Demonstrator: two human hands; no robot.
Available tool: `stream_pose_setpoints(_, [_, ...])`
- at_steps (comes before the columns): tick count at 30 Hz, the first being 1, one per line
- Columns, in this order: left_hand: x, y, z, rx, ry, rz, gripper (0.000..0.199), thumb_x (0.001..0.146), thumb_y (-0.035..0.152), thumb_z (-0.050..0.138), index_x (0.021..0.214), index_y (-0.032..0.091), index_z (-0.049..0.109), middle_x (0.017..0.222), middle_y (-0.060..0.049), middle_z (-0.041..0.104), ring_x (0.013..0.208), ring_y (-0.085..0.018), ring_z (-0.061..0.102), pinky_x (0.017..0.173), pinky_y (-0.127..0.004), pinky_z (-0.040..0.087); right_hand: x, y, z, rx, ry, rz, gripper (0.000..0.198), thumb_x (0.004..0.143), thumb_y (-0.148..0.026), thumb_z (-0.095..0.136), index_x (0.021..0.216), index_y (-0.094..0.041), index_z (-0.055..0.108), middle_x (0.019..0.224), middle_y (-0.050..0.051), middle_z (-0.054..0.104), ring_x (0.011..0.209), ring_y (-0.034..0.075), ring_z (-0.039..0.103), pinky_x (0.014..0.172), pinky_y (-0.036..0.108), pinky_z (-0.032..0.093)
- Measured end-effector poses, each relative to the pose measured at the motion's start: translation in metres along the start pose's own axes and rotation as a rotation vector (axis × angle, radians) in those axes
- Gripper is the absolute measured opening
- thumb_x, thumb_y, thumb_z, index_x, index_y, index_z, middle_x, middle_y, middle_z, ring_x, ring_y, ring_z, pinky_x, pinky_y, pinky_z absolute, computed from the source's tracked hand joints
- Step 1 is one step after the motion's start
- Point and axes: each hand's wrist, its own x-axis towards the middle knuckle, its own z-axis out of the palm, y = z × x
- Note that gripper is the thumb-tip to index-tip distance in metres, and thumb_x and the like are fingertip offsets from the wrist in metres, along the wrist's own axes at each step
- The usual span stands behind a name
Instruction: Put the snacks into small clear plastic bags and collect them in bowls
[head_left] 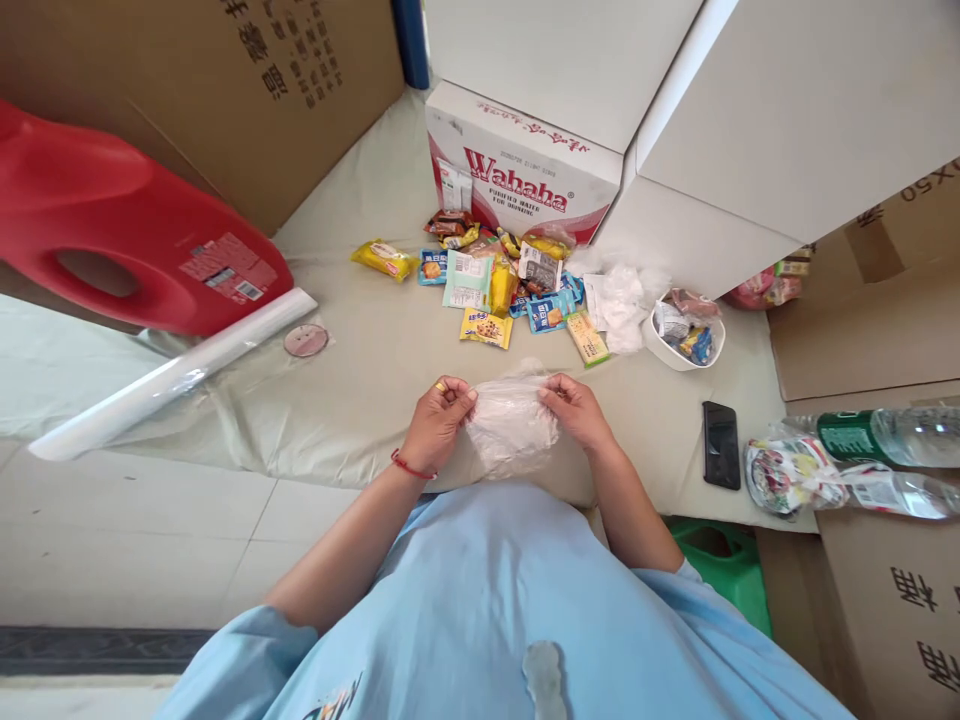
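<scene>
Between my two hands stretches a thin, clear plastic bag, crumpled and hanging toward my lap. My left hand, with a ring and a red cord bracelet, pinches its left upper edge. The right upper edge is pinched by the thumb and fingers of my right hand. Just beyond the hands lies a heap of wrapped snacks, among them a yellow cookie packet, a pale green packet, a blue packet and a green-and-cream bar. More crumpled clear plastic bags lie right of the heap.
A white bowl of packets stands at the right, with a black phone and plastic bottles nearby. A Wahaha carton backs the heap. Leftward are a plastic film roll, a round pinkish disc and a red jug.
</scene>
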Motion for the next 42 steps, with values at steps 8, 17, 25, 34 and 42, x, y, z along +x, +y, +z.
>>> stream_pose_setpoints(8, [-0.019, 0.013, 0.011, 0.454, -0.01, 0.323, 0.03, 0.084, 0.048, 0.071, 0.084, 0.022, 0.058, 0.082, 0.001, 0.058, 0.071, -0.013, 0.054, 0.069, -0.028, 0.047, -0.008, 0.0, 0.012, 0.326, 0.166, 0.173, 0.055, 0.069, -0.07, 0.081, 0.077, -0.026, 0.048, 0.049, -0.012, 0.038, 0.037, 0.008, 0.029, 0.038, 0.024, 0.019])
stream_pose_setpoints(17, [-0.012, -0.007, 0.054, 0.221, -0.37, 0.073, 0.033, 0.075, 0.048, 0.081, 0.08, 0.019, 0.066, 0.08, -0.002, 0.067, 0.074, -0.016, 0.062, 0.071, -0.03, 0.05, -0.012, -0.017, 0.023, 0.536, 0.117, 0.155, 0.054, 0.068, -0.058, 0.087, 0.1, -0.024, 0.06, 0.061, -0.01, 0.049, 0.046, 0.006, 0.032, 0.043, 0.021, 0.027])
stream_pose_setpoints(25, [0.001, 0.009, 0.001, 0.003, -0.075, 0.005, 0.04, 0.068, 0.05, 0.09, 0.079, 0.019, 0.066, 0.073, 0.0, 0.067, 0.069, -0.013, 0.061, 0.069, -0.027, 0.049, -0.023, -0.015, -0.035, 0.375, 0.088, 0.171, 0.058, 0.066, -0.049, 0.089, 0.114, -0.025, 0.065, 0.075, -0.005, 0.057, 0.053, 0.007, 0.039, 0.048, 0.023, 0.033])
stream_pose_setpoints(34, [0.008, 0.01, -0.041, -0.217, 0.159, -0.038, 0.05, 0.059, 0.038, 0.093, 0.084, 0.022, 0.053, 0.089, -0.001, 0.067, 0.081, -0.015, 0.065, 0.077, -0.031, 0.055, -0.036, 0.001, -0.057, 0.254, 0.231, 0.203, 0.046, 0.067, -0.048, 0.086, 0.099, -0.02, 0.066, 0.072, -0.005, 0.057, 0.053, 0.007, 0.041, 0.048, 0.022, 0.03])
stream_pose_setpoints(42, [0.004, 0.029, -0.019, 0.663, 0.107, 0.535, 0.071, 0.074, 0.033, 0.075, 0.14, 0.023, 0.052, 0.148, -0.013, 0.051, 0.139, -0.031, 0.047, 0.117, -0.05, 0.038, -0.04, 0.001, -0.052, 0.187, 0.237, 0.195, 0.042, 0.067, -0.047, 0.085, 0.095, -0.021, 0.066, 0.07, -0.006, 0.055, 0.051, 0.008, 0.042, 0.047, 0.023, 0.033])
